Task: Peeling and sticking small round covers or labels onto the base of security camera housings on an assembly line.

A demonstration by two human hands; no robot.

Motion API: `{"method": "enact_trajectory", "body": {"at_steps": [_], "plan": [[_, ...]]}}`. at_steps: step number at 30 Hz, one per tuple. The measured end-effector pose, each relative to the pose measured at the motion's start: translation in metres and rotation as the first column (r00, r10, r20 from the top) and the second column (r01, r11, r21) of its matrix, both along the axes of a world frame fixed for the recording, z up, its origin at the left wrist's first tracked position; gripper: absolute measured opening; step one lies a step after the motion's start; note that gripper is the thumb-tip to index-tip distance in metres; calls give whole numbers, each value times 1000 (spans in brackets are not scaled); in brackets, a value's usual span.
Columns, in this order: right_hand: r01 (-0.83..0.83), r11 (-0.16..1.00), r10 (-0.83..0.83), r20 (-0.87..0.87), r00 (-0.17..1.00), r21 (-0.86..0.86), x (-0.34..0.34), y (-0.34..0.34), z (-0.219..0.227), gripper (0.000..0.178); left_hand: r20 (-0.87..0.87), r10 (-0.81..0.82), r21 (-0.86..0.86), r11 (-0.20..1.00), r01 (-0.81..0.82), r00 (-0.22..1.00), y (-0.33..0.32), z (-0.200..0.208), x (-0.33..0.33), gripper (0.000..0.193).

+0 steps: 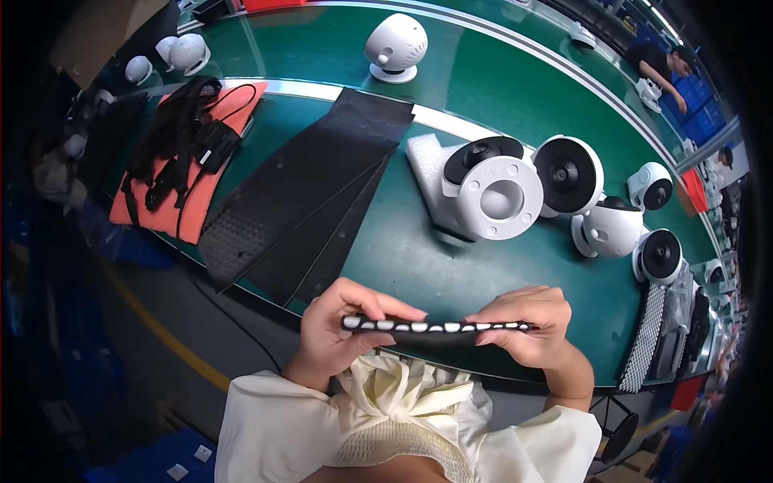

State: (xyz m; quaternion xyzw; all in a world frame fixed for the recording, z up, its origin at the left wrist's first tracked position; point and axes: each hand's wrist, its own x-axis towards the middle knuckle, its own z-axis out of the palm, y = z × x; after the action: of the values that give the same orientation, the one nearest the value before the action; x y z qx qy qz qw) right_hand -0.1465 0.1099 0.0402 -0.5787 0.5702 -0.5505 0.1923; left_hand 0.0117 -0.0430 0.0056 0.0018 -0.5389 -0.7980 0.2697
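Note:
Both my hands hold a thin black strip edge-on, with a row of small white pads along its top face. My left hand grips its left end with thumb on top. My right hand pinches its right end. The strip hangs level just above the near edge of the green bench. Beyond it stands a round white camera unit on a white foam piece.
Long black textured sheets lie fanned to the left. Black cables rest on an orange mat. More white dome units cluster on the right, one on the conveyor. Black mesh strips lie far right. Another person works beyond.

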Motion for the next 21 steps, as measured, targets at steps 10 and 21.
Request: {"method": "enact_trajectory", "body": {"at_steps": [10, 21], "plan": [[510, 858, -406, -523, 749, 65, -12, -7, 30, 38, 201, 361, -575, 796, -189, 910, 3, -13, -28, 15], [153, 980, -195, -753, 629, -126, -9, -40, 9, 28, 195, 343, -698, 707, -115, 919, 0, -16, -43, 16]]}}
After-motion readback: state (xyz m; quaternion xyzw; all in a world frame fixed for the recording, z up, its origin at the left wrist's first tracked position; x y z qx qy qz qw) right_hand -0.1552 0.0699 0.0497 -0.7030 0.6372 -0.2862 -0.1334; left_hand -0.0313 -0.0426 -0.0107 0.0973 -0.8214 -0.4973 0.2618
